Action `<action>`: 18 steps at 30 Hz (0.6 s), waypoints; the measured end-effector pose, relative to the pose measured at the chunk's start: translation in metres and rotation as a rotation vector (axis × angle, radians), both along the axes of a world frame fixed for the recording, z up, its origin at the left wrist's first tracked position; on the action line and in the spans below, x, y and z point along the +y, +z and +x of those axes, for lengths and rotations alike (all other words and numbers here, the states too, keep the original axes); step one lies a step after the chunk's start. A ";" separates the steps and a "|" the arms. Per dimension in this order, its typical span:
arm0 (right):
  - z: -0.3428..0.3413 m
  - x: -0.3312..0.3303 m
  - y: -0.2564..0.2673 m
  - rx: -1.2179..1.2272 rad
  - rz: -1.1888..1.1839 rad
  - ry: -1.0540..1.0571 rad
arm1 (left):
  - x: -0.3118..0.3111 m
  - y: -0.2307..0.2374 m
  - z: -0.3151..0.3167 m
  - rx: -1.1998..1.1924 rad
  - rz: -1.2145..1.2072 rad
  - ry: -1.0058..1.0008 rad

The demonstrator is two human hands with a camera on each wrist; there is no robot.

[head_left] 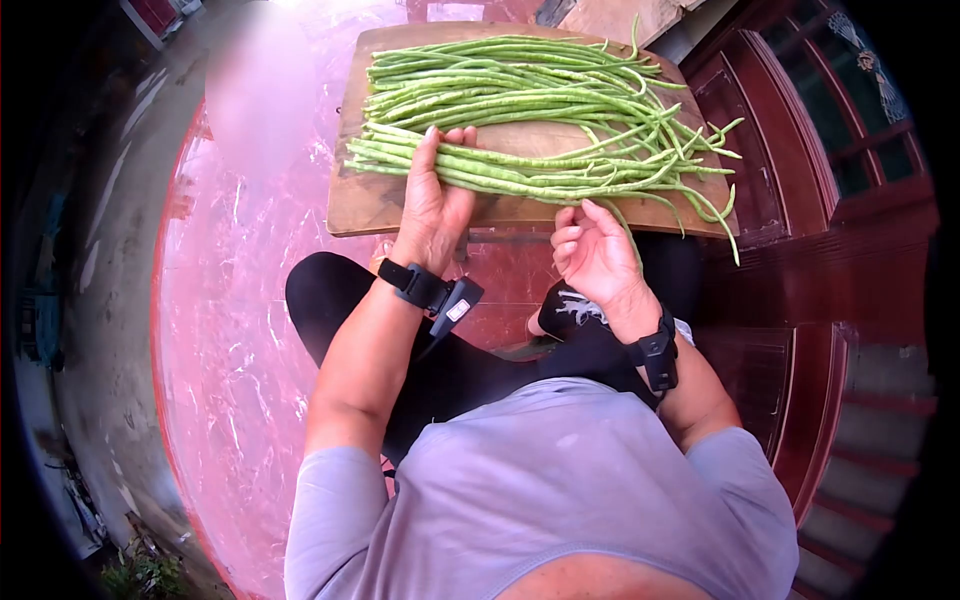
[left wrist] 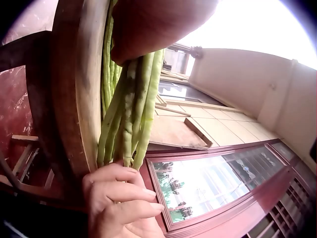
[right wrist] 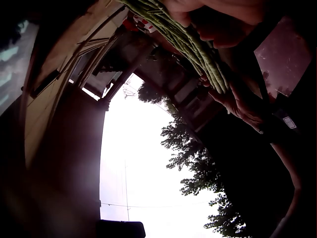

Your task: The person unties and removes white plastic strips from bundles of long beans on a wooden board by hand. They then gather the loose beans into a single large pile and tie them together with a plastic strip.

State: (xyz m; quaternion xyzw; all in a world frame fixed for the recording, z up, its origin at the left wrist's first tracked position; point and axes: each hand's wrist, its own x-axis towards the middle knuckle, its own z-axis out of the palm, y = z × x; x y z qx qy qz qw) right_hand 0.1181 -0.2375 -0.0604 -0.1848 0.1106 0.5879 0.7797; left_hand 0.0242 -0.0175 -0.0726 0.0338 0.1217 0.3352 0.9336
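Near one end, my left hand (head_left: 438,200) grips a bundle of green yardlong beans (head_left: 540,175), thumb upright in front and fingertips showing behind. The beans stretch rightward over a wooden board (head_left: 380,210), their thin tips fanning out past its right edge. My right hand (head_left: 598,248) is at the board's front edge, just below the bundle, its palm turned up and fingers loosely bent. In the left wrist view, the right hand's fingers (left wrist: 124,191) lie close to the gripped beans (left wrist: 131,116). More beans (head_left: 500,75) lie in a thick pile behind the bundle.
The board forms the top of a low table, with a dark frame (left wrist: 42,89) beneath. My bent knees (head_left: 330,300) are close in front of it. Dark red wooden doors (head_left: 770,190) stand at the right. Reddish floor (head_left: 240,300) spreads to the left.
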 end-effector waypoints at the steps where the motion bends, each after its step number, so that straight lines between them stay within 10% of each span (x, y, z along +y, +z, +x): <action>1: 0.006 -0.001 0.005 -0.071 0.010 -0.017 | 0.001 -0.003 0.001 -0.007 0.025 0.000; 9: 0.036 -0.047 0.037 -1.084 -0.569 -0.097 | 0.005 -0.003 0.004 0.061 0.010 0.083; 15: 0.016 -0.107 0.054 -2.318 -1.131 0.505 | 0.002 0.002 -0.003 0.082 0.235 0.039; 18: 0.007 -0.118 0.058 -2.290 -1.131 0.574 | -0.003 0.011 -0.007 0.089 0.384 0.027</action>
